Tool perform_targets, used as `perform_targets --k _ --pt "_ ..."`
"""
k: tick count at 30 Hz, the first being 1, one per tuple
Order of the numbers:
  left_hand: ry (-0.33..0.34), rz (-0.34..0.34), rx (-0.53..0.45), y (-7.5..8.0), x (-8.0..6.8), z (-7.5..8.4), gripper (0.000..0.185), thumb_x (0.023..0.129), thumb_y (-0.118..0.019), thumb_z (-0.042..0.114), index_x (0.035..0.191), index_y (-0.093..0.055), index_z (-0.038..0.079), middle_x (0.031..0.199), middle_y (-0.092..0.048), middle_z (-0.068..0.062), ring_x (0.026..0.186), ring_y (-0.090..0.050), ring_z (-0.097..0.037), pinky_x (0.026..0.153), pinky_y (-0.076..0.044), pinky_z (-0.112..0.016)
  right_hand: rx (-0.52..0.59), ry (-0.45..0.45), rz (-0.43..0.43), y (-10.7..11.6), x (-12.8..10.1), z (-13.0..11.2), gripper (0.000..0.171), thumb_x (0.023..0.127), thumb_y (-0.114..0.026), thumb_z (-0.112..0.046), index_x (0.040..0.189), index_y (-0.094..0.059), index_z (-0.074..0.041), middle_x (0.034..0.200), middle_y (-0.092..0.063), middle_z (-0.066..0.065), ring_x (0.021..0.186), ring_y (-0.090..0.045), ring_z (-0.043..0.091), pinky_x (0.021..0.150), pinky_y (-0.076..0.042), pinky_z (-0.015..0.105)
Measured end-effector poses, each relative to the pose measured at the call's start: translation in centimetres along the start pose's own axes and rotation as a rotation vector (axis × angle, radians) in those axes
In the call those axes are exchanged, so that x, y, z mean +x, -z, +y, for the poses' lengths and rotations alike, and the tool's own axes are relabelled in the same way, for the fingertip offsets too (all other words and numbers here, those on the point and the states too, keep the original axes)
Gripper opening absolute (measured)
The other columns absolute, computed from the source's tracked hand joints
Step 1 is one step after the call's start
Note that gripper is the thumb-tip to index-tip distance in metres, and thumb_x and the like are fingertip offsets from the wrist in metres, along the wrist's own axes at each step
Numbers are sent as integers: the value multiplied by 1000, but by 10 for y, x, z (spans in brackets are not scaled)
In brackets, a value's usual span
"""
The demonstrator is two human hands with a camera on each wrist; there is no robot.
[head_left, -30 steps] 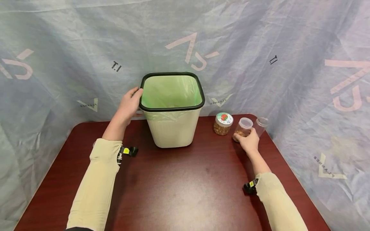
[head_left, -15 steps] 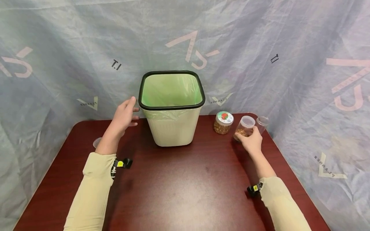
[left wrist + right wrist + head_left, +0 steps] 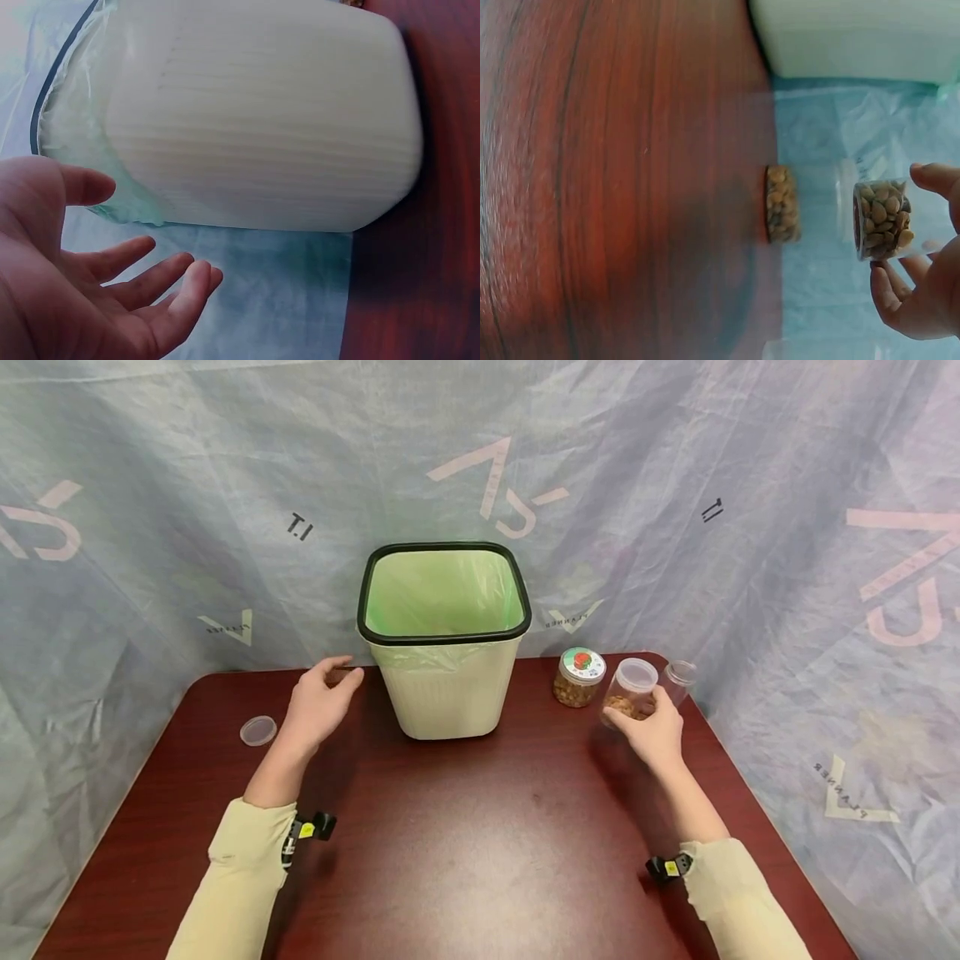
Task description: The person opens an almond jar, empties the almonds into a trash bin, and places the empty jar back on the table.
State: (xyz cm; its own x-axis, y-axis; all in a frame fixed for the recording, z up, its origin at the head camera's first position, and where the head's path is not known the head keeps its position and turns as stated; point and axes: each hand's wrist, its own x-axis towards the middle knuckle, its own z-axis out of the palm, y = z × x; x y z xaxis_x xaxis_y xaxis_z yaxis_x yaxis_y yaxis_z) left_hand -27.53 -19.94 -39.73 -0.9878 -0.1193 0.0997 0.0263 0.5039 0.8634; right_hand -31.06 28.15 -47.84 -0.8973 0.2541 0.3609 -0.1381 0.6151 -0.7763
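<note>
Dark red wooden table (image 3: 465, 852), pale blue printed sheeting (image 3: 150, 485) hung behind and at both sides. Cream waste bin (image 3: 448, 689) with black rim and green liner at centre back of the table.

Right hand (image 3: 651, 733), right of centre in the head view, holds a clear lidded jar (image 3: 628, 692) part-filled with brown nuts. Jar tilted, lifted off the table. Thumb at the jar's lower left side, fingers curled round its far side. Right wrist view: jar (image 3: 881, 219) sits between thumb tip above and curled fingers (image 3: 889, 289) below, nuts packed at one end.

Labelled jar of nuts (image 3: 578, 678) stands just left of the held jar, apart from it. Empty clear jar (image 3: 678, 681) behind the hand, at the table's right back corner.

Left hand (image 3: 318, 706) hovers left of the bin, near but not touching, fingers loosely spread, holding nothing; the left wrist view confirms the palm (image 3: 82, 285) is open. Loose clear lid (image 3: 258, 730) flat on the table further left.
</note>
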Motion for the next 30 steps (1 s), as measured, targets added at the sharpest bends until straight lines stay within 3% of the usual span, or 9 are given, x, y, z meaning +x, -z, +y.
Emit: perform_targets --k 5,10,17,25,30 --pt "-26 60 40 -6 -9 -7 49 96 -57 38 138 -54 12 126 -59 -14 114 -57 -32 89 -46 -49 25 34 -7 3 -7 -17 59 71 -88 -24 119 -57 -8 105 -65 11 94 -62 22 74 -45 18" --pt "-63 128 19 -14 -18 -13 39 94 -62 27 130 -60 11 120 -63 -12 105 -63 -29 83 -49 -43 54 54 -11 7 -15 -31 59 71 -88 -23 119 -58 -9 103 -65 10 91 -63 21 74 -46 16" --pt "-95 124 8 -22 -35 -19 36 94 -64 24 128 -62 12 116 -65 -12 99 -65 -27 77 -51 -40 53 79 -28 9 -29 -44 56 70 -89 -21 116 -58 -11 100 -62 9 89 -59 19 76 -46 22" --pt "-121 102 -10 -30 -48 -17 35 93 -65 22 127 -62 13 115 -65 -9 95 -66 -24 75 -51 -39 142 116 -78 7 -42 -63 57 69 -89 -15 117 -58 -11 102 -63 9 89 -64 22 75 -48 17" --pt "-123 96 -14 -32 -53 -14 35 93 -66 22 126 -62 13 115 -65 -9 96 -66 -24 75 -51 -41 126 137 -105 4 -49 -74 57 68 -90 -18 116 -59 -13 101 -64 8 87 -65 22 73 -47 19"
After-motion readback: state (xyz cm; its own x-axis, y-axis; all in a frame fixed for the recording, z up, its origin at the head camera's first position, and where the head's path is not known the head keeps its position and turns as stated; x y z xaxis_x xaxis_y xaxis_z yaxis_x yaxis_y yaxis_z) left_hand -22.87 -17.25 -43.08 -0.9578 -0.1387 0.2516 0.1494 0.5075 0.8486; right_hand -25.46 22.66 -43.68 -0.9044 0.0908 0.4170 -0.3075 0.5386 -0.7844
